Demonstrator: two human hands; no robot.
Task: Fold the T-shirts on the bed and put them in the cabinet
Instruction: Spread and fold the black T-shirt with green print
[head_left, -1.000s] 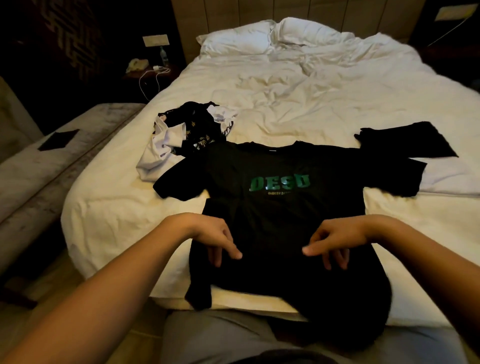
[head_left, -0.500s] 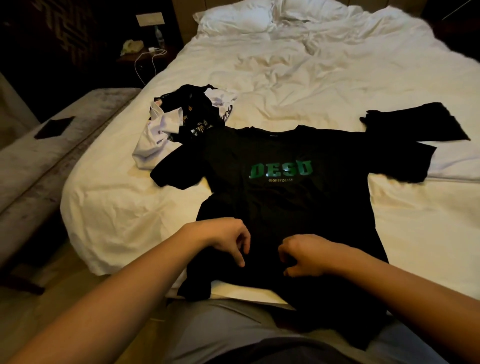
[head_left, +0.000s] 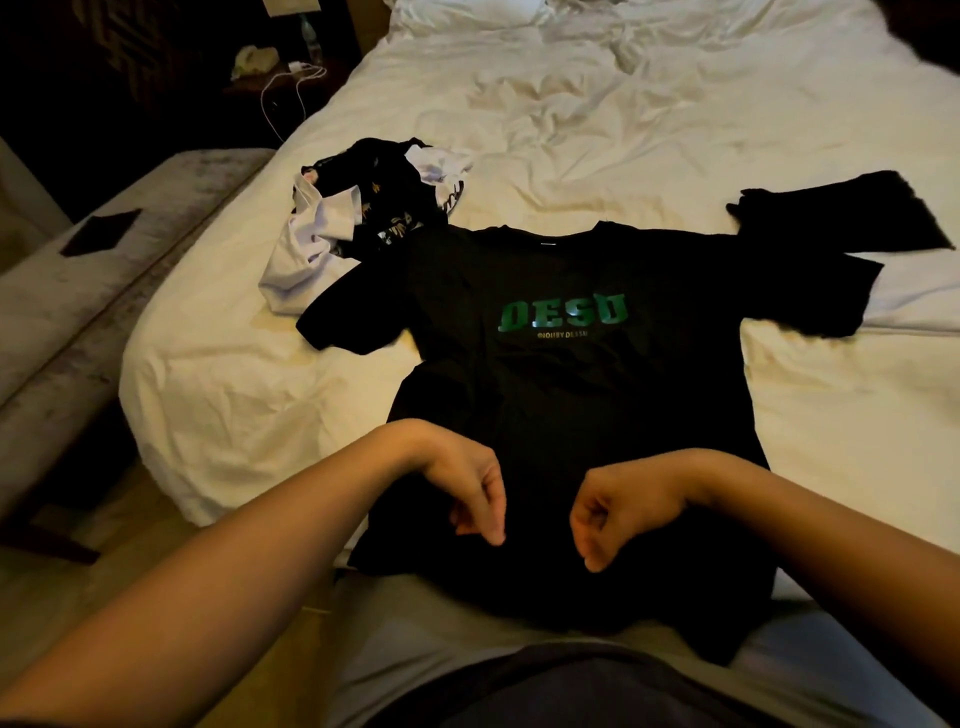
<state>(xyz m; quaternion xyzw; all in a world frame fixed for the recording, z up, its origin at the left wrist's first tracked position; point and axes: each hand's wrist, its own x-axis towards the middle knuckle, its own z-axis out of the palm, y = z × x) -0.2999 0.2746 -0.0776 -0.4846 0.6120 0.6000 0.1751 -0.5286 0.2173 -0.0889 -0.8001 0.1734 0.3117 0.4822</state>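
Note:
A black T-shirt (head_left: 566, 395) with green lettering lies spread face up on the white bed (head_left: 649, 135), sleeves out to both sides, its hem hanging over the near edge. My left hand (head_left: 470, 496) and my right hand (head_left: 618, 514) sit close together on the shirt's lower part. Both have their fingers curled down into the dark fabric and pinch it. A crumpled pile of white and black T-shirts (head_left: 358, 218) lies beyond the left sleeve. Another black garment (head_left: 836, 218) lies flat by the right sleeve.
A grey bench (head_left: 78, 291) runs along the left side of the bed with a dark flat object on it. A nightstand (head_left: 280, 73) with a white cable stands at the back left. Pillows lie at the head of the bed. No cabinet is in view.
My hands moved toward each other and nearer the hem, and their fingers went from pointing to curled on the shirt. The view tilted down toward the bed.

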